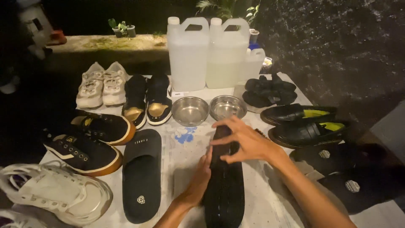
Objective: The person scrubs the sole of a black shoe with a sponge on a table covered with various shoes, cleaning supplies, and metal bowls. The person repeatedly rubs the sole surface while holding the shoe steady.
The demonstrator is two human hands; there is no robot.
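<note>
While the black slipper point(225, 190) lay lengthwise at lower centre of the frame, the left hand point(198, 181) gripped its side and the right hand point(244, 141) pressed open-fingered on its far end.

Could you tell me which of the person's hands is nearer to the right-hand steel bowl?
Right. The right hand lies across the top of the black slide sandal, just below the right-hand steel bowl. The left hand grips the sandal's left edge, farther down.
</note>
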